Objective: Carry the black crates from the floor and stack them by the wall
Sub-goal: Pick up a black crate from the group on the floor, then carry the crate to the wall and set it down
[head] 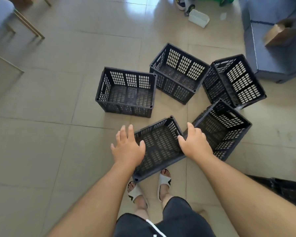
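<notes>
Head view looks down on both bare arms, stretched forward over the tiled floor [58,93]. The left hand [128,148] is released, fingers spread and nearly straight, holding nothing; it lies over the left rim of the near crate [159,147]. The right hand [196,144] is likewise loose and open, thumb turned inward, over the same crate's right rim. Whether either palm touches the plastic cannot be told.

The near crate is black, latticed and empty. It sits askew on the floor between the two hands, its closest corner just ahead of a pair of white slippers [164,181]. Dark shorts [171,219] fill the bottom edge.

Just beside the right hand stands the right crate [224,129], its corner nearly meeting the near crate. Beyond it are three more, all upright, empty and on the floor: the left crate [126,93] standing apart, the far crate [178,74] in the middle, and the far-right crate [234,81] close against its neighbours. Together the five form a loose ring.

Farther out, a blue sofa [270,53] stands at the right with a brown box [280,32] lying on its seat. A white basket [198,18] and a shoe [179,3] lie near the top edge. Wooden table legs [29,26] cross the upper left.
</notes>
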The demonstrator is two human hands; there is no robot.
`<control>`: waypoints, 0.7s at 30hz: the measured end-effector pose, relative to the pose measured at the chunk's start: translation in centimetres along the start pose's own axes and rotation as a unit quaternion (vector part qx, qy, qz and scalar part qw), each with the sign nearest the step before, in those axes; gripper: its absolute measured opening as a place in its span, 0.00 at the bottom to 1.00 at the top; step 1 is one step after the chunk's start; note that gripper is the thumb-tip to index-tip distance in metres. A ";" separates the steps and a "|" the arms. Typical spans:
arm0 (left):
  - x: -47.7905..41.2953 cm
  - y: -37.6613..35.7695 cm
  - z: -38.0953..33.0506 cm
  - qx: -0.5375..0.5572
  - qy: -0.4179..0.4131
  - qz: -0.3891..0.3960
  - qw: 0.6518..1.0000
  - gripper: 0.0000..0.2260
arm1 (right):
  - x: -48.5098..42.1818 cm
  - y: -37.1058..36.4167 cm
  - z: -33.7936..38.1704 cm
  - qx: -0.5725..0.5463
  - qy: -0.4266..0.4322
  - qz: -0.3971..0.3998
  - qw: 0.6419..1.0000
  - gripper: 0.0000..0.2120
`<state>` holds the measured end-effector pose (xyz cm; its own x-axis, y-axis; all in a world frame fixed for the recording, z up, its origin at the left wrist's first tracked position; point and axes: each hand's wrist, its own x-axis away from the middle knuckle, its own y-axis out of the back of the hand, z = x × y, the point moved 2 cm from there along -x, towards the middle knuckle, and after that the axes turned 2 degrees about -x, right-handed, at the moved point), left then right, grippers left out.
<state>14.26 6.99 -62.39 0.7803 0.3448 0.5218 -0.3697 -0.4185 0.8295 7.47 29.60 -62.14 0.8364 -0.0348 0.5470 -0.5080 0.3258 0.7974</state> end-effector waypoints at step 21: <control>-7.2 -22.2 4.6 0.288 0.312 0.047 0.904 0.32 | -20.3 -10.8 -9.1 0.086 0.027 0.113 0.989 0.29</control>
<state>19.18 9.89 -85.47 0.2569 0.6172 0.7437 0.0446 -0.7763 0.6288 -2.10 35.36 -84.14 0.7044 0.0735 0.7059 -0.7074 0.1536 0.6899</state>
